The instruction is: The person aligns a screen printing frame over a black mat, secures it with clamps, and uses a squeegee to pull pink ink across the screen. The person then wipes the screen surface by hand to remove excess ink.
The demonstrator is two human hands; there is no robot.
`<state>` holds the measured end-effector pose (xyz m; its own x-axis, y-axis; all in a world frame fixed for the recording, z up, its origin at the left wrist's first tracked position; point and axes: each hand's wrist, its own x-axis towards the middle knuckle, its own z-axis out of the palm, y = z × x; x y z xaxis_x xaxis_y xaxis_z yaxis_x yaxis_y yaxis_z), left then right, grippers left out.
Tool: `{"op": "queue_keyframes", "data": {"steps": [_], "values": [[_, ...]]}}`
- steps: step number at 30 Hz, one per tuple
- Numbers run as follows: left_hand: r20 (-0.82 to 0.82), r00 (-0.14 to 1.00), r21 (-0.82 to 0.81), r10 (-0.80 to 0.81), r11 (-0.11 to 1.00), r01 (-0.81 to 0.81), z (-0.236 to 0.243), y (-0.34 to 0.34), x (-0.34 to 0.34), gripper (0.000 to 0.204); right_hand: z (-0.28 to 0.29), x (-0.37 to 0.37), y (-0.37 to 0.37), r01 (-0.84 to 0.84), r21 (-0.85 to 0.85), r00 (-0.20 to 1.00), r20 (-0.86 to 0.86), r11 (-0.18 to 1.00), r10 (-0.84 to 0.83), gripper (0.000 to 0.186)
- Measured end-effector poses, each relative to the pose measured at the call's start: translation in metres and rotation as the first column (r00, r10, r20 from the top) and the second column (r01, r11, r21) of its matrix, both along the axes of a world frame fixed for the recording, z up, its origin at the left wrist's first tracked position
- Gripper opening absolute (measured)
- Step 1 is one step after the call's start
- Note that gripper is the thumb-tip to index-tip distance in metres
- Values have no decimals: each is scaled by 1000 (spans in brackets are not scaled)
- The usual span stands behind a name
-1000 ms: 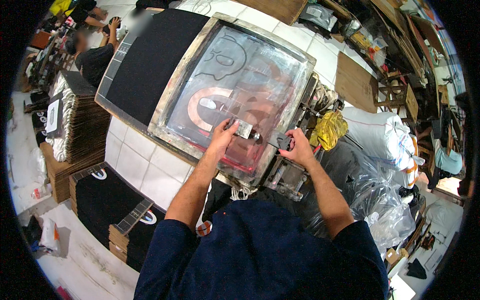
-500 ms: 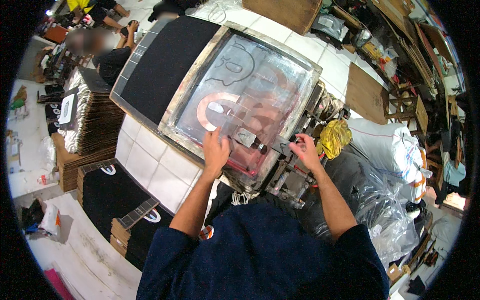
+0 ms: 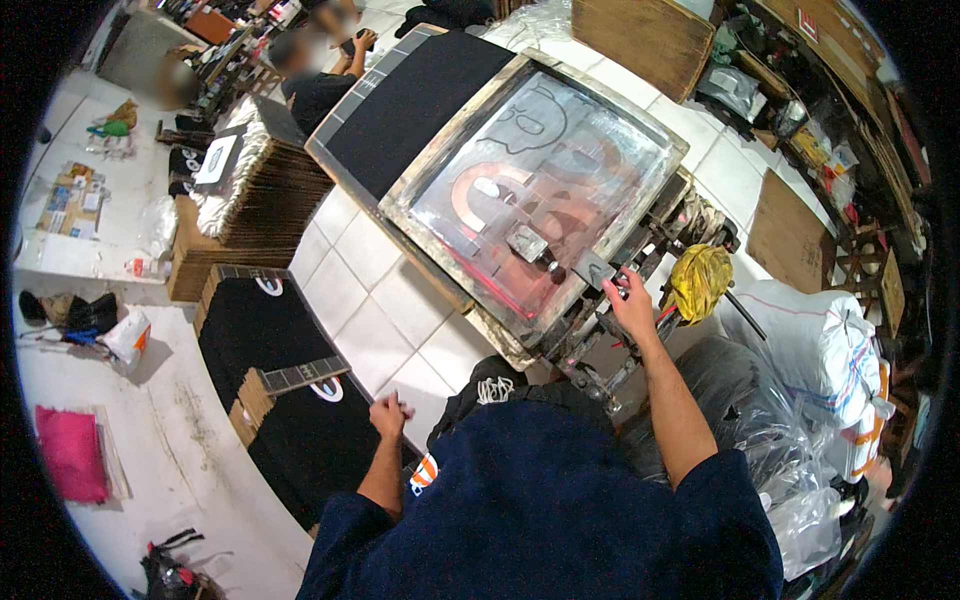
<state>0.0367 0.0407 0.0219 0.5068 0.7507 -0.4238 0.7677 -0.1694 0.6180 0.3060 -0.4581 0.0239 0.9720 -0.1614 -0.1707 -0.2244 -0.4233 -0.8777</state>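
Observation:
A wooden-framed printing screen (image 3: 478, 110), with pale and reddish ink smears over a printed design, lies tilted ahead of me. At its right edge my right hand (image 3: 630, 303) has its fingers closed on a grey metal plate (image 3: 596, 272) by the hinge mechanism (image 3: 610, 345). A small metal block (image 3: 526, 241) sits on the screen mesh. My left hand (image 3: 390, 412) is away from the screen, low at my left, beside black fabric panels (image 3: 310, 422) on boards. It holds nothing visible; its fingers are loosely bent and somewhat apart.
Beyond the screen's left edge lies a black-covered board (image 3: 425, 110). A tall stack of boards (image 3: 265, 190) stands at the left. A yellow bundle (image 3: 700, 283), a white sack (image 3: 795, 335) and clear plastic (image 3: 750, 430) crowd the right. Another person (image 3: 315, 100) sits at far left.
My left hand has left the screen's near edge and dropped down toward the black panels. My right hand has closed on the metal plate. The view has swung left.

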Motion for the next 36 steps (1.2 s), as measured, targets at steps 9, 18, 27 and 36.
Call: {"op": "queue_keyframes", "data": {"steps": [9, 18, 27, 36], "values": [[-164, 986, -55, -2, 998, -7, 12, -66, -100, 39, 24, 2, 6, -131, -170, 940, 293, 977, 177, 51], [13, 999, -315, 40, 949, -34, 1, -65, -62, 31, 34, 15, 7, -302, -333, 828, 372, 893, 419, 58], [137, 967, -285, 215, 944, -170, -10, -46, -66, 32, 62, 75, 40, 0, 11, 986, 165, 1000, -2, 58], [-100, 994, 237, -33, 970, 57, 23, -48, -77, 44, 45, 131, 75, 43, -537, 976, 202, 843, 79, 72]]}}
